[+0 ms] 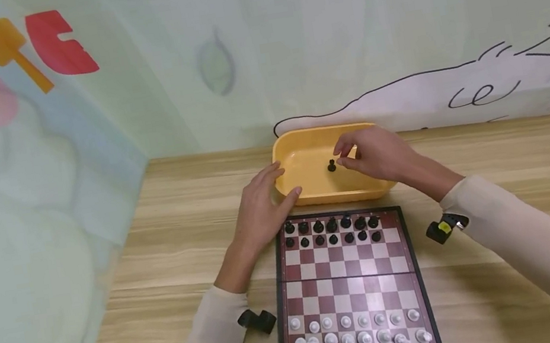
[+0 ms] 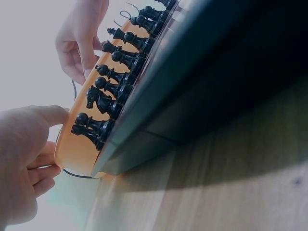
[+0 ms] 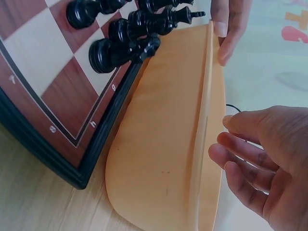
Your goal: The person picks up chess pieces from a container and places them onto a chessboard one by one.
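A yellow plastic bin stands behind the chessboard. My left hand holds the bin's left front corner, thumb on the front rim and fingers on the left side. Inside the bin is one black chess piece; its exact kind is too small to tell. My right hand reaches over the bin's right side, fingertips just right of that piece. In the right wrist view the right thumb and fingers are bent a little and apart, with nothing visible between them.
Two rows of black chess pieces stand on the far side of the board, and two rows of white pieces on the near side. A wooden table lies under everything. A printed cloth hangs behind it.
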Demonstrator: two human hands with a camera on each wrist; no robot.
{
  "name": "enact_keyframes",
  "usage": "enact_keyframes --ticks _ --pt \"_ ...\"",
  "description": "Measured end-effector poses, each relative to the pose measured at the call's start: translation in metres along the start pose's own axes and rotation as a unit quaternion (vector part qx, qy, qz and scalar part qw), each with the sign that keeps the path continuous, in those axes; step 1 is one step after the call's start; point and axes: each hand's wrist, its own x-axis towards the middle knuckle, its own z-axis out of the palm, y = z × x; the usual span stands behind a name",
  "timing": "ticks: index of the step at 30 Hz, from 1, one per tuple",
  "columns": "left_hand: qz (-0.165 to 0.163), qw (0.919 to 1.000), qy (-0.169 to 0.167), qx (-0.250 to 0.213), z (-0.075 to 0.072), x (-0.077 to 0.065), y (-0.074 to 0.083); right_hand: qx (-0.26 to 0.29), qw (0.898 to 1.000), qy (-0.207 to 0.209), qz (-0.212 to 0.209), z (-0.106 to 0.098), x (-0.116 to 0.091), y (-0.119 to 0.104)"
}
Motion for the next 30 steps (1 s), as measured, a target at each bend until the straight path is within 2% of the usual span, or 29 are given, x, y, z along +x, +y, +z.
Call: enact_keyframes --ticks 7,13,17,30 --pt "-0.005 1.0 -0.002 0.001 0.001 0.0 0.003 -0.013 1.0 -0.01 -0.002 0.003 0.011 0.005" --pt "-0.003 1.0 -0.008 0.002 0.002 0.0 0.006 -0.032 0.999 -0.024 0.008 0.007 0.014 0.012" --pt "-0.003 1.0 -0.005 0.001 0.003 0.0 0.007 -0.039 0.999 -0.033 -0.001 0.01 0.016 0.014" --pt "-0.002 1.0 -0.008 0.0 0.002 0.0 0.008 -0.032 0.998 -0.053 0.003 0.017 0.02 0.015"
